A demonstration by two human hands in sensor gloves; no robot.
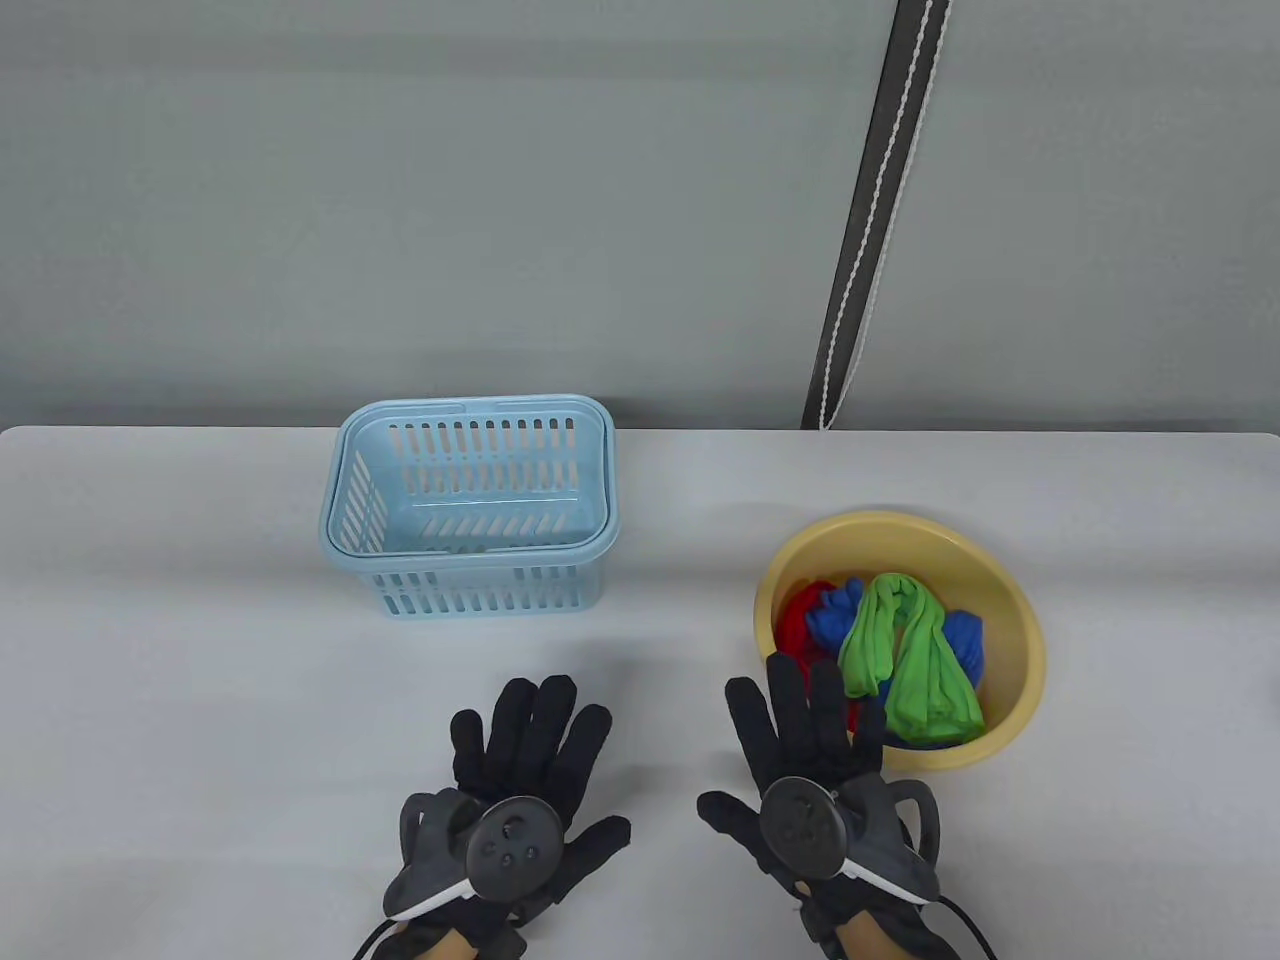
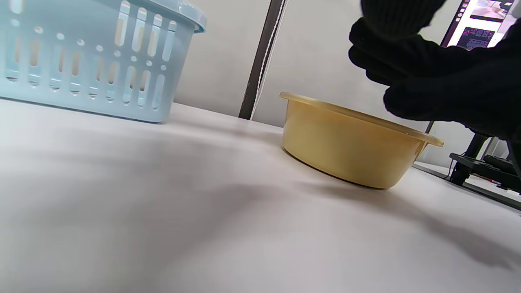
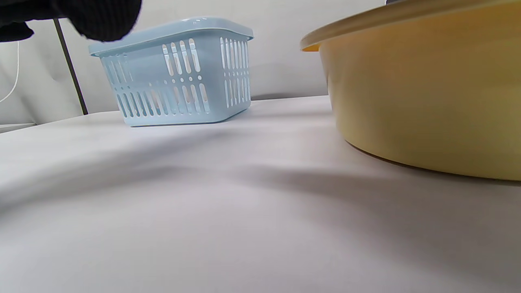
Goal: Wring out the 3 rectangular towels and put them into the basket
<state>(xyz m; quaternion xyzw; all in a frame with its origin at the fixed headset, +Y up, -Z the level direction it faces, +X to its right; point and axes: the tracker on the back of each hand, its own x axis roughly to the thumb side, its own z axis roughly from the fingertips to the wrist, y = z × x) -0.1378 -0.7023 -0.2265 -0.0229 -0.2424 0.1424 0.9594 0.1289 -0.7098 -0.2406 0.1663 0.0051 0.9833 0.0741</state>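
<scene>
A light blue slotted basket [image 1: 470, 500] stands empty at the back left of the table, also in the left wrist view as the basket [image 2: 97, 61] and in the right wrist view as the basket [image 3: 179, 73]. A yellow basin [image 1: 1010, 610] at the right holds a green towel [image 1: 905, 655] lying over a blue towel [image 1: 835, 610] and a red towel [image 1: 800, 620]. My left hand [image 1: 525, 745] hovers flat near the front edge, fingers straight, holding nothing. My right hand [image 1: 800, 740] is also flat, its fingertips over the basin's near rim. The basin's wall hides the towels in both wrist views.
The white table [image 1: 200, 700] has bare surface in front of and between the basket and basin. A dark strap [image 1: 870, 210] hangs down the grey wall behind. A monitor [image 2: 476, 24] and a stand show at the far right in the left wrist view.
</scene>
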